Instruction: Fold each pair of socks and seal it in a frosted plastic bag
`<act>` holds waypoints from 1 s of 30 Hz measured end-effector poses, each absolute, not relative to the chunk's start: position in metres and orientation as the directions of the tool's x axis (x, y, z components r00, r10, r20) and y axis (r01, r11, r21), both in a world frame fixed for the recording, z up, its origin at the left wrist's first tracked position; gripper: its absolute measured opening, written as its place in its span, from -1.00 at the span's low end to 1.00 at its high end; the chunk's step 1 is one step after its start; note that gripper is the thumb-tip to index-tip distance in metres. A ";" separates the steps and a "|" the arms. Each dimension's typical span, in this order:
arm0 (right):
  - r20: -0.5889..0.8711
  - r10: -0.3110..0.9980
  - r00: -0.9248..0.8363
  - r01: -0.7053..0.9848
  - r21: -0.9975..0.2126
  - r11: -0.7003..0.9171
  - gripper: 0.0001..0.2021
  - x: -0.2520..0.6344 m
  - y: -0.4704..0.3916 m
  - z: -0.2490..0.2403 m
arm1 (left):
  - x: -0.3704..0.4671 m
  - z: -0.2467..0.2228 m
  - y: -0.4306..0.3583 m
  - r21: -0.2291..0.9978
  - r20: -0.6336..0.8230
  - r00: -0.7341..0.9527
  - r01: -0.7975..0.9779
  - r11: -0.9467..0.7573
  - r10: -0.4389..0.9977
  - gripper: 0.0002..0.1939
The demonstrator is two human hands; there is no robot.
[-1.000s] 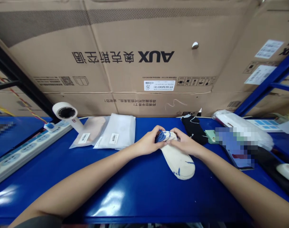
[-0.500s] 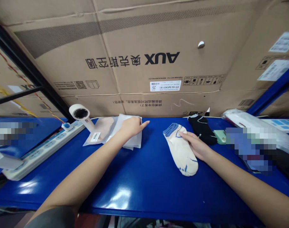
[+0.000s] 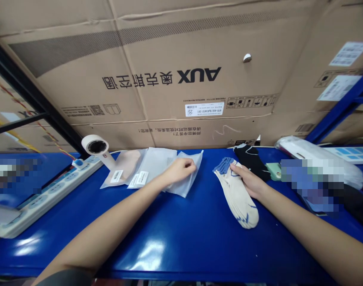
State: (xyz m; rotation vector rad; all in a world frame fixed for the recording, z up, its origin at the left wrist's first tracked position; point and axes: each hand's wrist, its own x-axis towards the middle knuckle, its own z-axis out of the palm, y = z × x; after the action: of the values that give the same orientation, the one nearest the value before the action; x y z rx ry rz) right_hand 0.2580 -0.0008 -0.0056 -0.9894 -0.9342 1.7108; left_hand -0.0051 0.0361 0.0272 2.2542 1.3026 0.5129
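A translucent plastic bag (image 3: pixel 187 183) is pinched in my left hand (image 3: pixel 181 171), its right end slightly raised near the back of the blue table. Two more bags lie to its left: a labelled one (image 3: pixel 157 159) and one with something pinkish inside (image 3: pixel 121 171). My right hand (image 3: pixel 249 179) grips a stack of cream socks (image 3: pixel 236 198) by the blue cuff end, thumb on top, the toes pointing toward the table's front. Black socks (image 3: pixel 251 159) lie just behind my right hand.
At the left are a white handheld fan (image 3: pixel 99 149) and a long power strip (image 3: pixel 53 192). A green object (image 3: pixel 273 171), a blurred-out item (image 3: pixel 312 186) and a plastic-wrapped white item (image 3: pixel 324 161) sit at the right. A large cardboard box (image 3: pixel 157 47) stands behind the blue table (image 3: pixel 169 250).
My left hand has moved right, its fingers closing and drawing one bag away from the others. The socks have turned and shifted slightly right in my right hand.
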 end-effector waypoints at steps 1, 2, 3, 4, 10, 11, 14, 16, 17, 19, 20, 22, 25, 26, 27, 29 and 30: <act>-0.211 0.950 -0.232 -0.347 -0.894 -0.284 -0.61 0.257 -0.001 -0.005 | 0.003 0.020 0.031 0.653 0.120 0.489 0.616 -0.440 0.864 -0.80; -0.209 0.955 -0.212 -0.352 -0.895 -0.274 -0.60 0.257 -0.001 -0.003 | 0.010 0.014 0.025 0.701 0.135 0.505 0.559 -0.442 0.852 -0.81; -0.200 0.959 -0.199 -0.349 -0.900 -0.260 -0.60 0.256 -0.001 -0.002 | 0.017 0.008 0.020 0.734 0.135 0.524 0.517 -0.440 0.841 -0.82; -0.186 0.964 -0.190 -0.338 -0.909 -0.242 -0.59 0.254 -0.002 -0.001 | 0.022 0.003 0.015 0.757 0.132 0.542 0.485 -0.437 0.830 -0.83; -0.059 0.968 -0.242 -0.088 -0.993 -0.082 -0.56 0.241 -0.011 0.005 | 0.033 -0.006 0.000 0.819 0.158 0.563 0.384 -0.426 0.811 -0.80; -0.043 0.968 -0.248 -0.029 -0.998 -0.052 -0.57 0.239 -0.012 0.005 | 0.034 -0.006 -0.001 0.823 0.159 0.564 0.379 -0.424 0.811 -0.81; -0.011 0.971 -0.237 0.090 -0.996 0.011 -0.61 0.239 -0.014 0.006 | 0.036 -0.005 -0.005 0.842 0.148 0.539 0.370 -0.392 0.829 -0.79; -0.009 0.974 -0.226 0.128 -0.992 0.021 -0.61 0.242 -0.013 0.006 | 0.037 -0.004 -0.007 0.877 0.131 0.494 0.347 -0.333 0.860 -0.76; -0.014 0.975 -0.223 0.143 -0.990 0.018 -0.61 0.243 -0.012 0.006 | 0.038 -0.004 -0.008 0.900 0.120 0.467 0.320 -0.294 0.876 -0.74; -0.034 0.974 -0.222 0.174 -0.985 0.005 -0.60 0.246 -0.009 0.005 | 0.040 -0.005 -0.008 0.946 0.105 0.420 0.238 -0.221 0.902 -0.75; -0.044 0.973 -0.225 0.193 -0.981 0.000 -0.60 0.248 -0.007 0.004 | 0.040 -0.006 -0.008 0.963 0.102 0.400 0.190 -0.192 0.911 -0.77; -0.055 0.970 -0.239 0.243 -0.970 0.004 -0.60 0.248 -0.005 0.002 | 0.041 -0.007 -0.008 0.979 0.108 0.368 0.120 -0.162 0.924 -0.82; -0.034 0.963 -0.268 0.328 -0.943 0.058 -0.63 0.245 -0.004 0.000 | 0.040 -0.004 -0.008 0.955 0.171 0.346 0.174 -0.242 0.923 -0.83; -0.011 0.962 -0.273 0.356 -0.930 0.090 -0.65 0.244 -0.005 -0.001 | 0.039 -0.001 -0.009 0.923 0.204 0.353 0.243 -0.300 0.913 -0.82; 0.019 0.962 -0.272 0.383 -0.915 0.126 -0.67 0.241 -0.006 -0.001 | 0.038 0.002 -0.010 0.871 0.238 0.366 0.330 -0.365 0.900 -0.81; 0.081 0.961 -0.264 0.438 -0.878 0.194 -0.70 0.237 -0.010 0.000 | 0.037 0.009 -0.012 0.712 0.297 0.406 0.509 -0.483 0.864 -0.78; 0.107 0.961 -0.256 0.462 -0.860 0.218 -0.72 0.234 -0.013 0.000 | 0.037 0.012 -0.014 0.617 0.323 0.433 0.578 -0.534 0.841 -0.77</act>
State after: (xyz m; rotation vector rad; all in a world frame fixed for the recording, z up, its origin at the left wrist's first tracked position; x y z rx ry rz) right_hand 0.2345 -0.0131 0.0003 -1.3174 -1.8282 0.9545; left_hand 0.0366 -0.0136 0.0123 2.2742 1.2019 0.8595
